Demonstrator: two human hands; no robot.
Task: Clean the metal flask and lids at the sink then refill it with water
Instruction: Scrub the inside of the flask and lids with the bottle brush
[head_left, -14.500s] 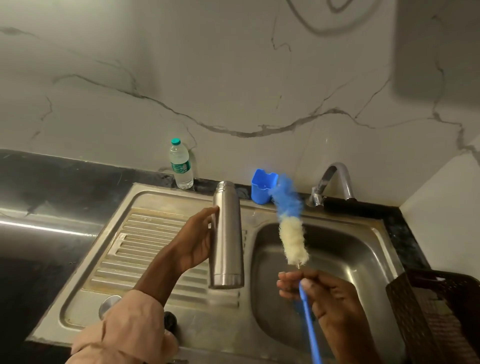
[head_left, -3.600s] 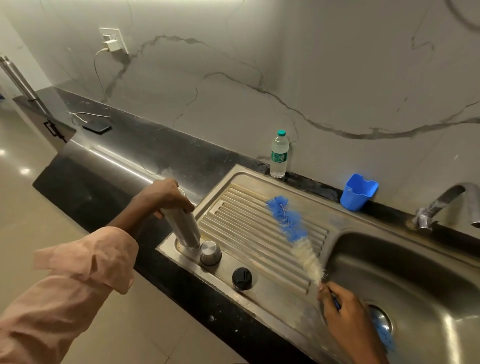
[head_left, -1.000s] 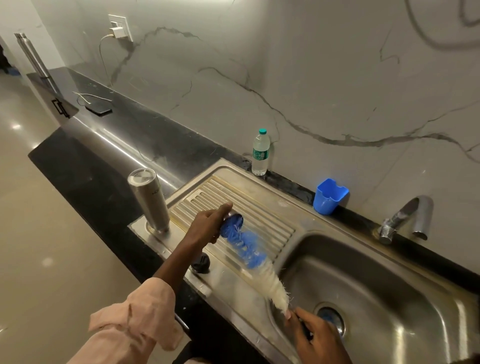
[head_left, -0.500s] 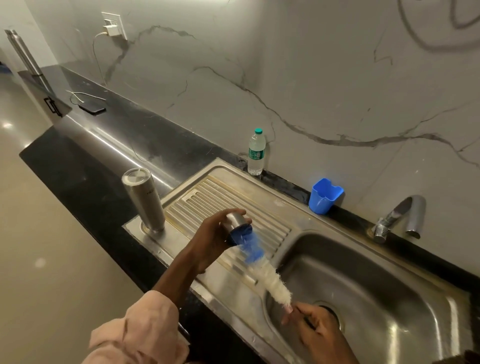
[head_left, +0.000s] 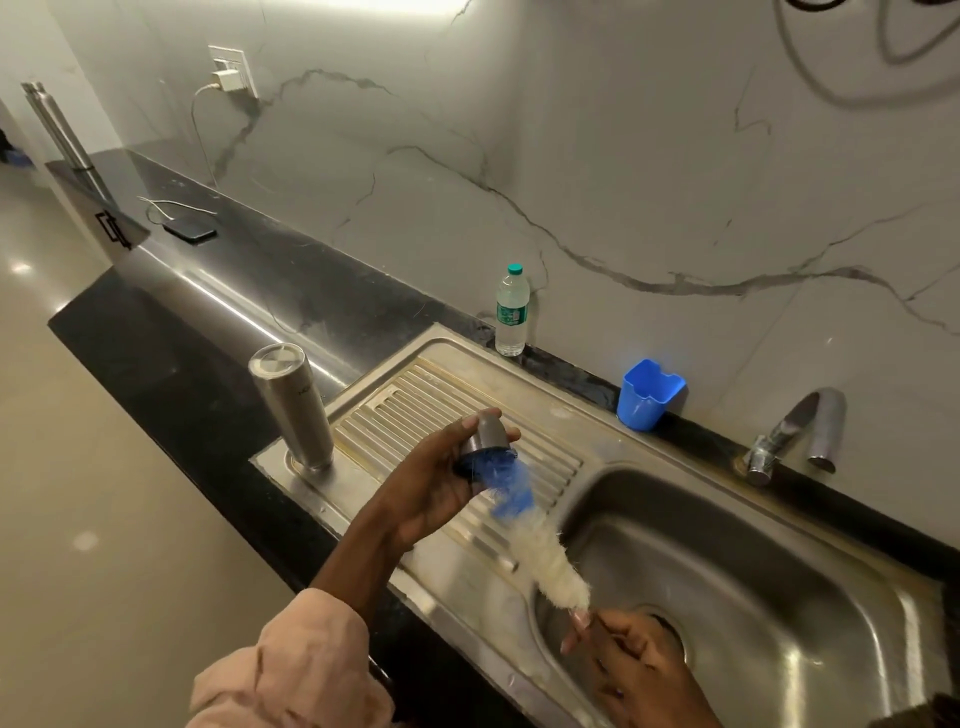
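Left hand grips steel lid above sink drainboard; right hand pinches brush stem over basin, blue bristles inside lid; step looks like lid scrubbing; next likely rinse, tap dry; flask, smooth cylinder, inverted at drainboard's left corner.

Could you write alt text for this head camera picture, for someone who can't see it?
A person's left hand holds a metal lid over a steel sink while the right hand pushes a blue and white brush into it. A metal flask stands upside down at the drainboard's corner, with a water bottle, blue cup and tap along the marble wall.
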